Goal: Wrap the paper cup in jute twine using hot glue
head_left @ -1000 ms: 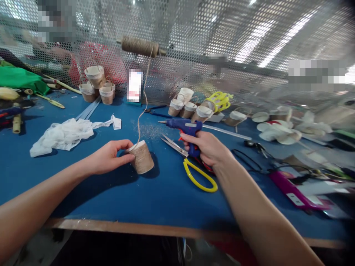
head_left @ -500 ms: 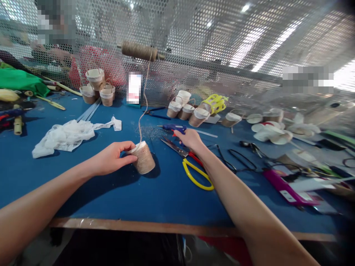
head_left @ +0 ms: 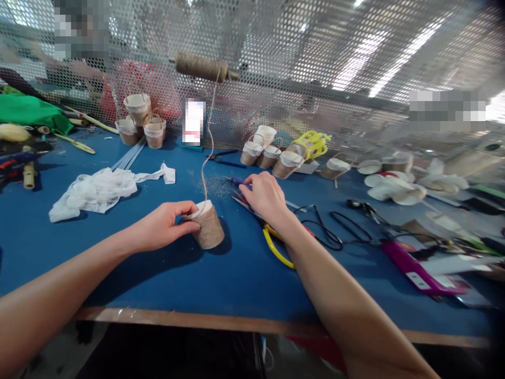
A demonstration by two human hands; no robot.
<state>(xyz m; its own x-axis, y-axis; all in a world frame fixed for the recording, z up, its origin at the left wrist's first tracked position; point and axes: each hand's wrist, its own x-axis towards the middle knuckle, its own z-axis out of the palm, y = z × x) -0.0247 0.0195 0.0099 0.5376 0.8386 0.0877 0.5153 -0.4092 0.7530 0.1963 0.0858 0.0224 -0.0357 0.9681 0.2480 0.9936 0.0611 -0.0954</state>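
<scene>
My left hand (head_left: 168,223) pinches the white rim of a small twine-wrapped cup (head_left: 210,229), which stands tilted on the blue table. A strand of twine (head_left: 204,176) runs from the cup's mouth up to a twine spool (head_left: 201,67) on a rod. My right hand (head_left: 266,196) lies curled over a blue glue gun (head_left: 235,181); its nozzle points left, while the handle is hidden by the hand. Under that wrist lie scissors (head_left: 274,247) with yellow and red handles, partly covered by the forearm.
Crumpled white cloth (head_left: 97,192) lies at left. Finished small baskets (head_left: 138,108) are stacked behind it, with more baskets (head_left: 288,163) at back centre. Pliers (head_left: 226,158) lie before the mesh panel. A black cable (head_left: 321,231), a purple box (head_left: 414,268) and white discs (head_left: 394,187) occupy the right.
My right hand has shifted left and closed over the glue gun's body, covering more of it. My left hand keeps its pinch on the cup. The view has shifted slightly.
</scene>
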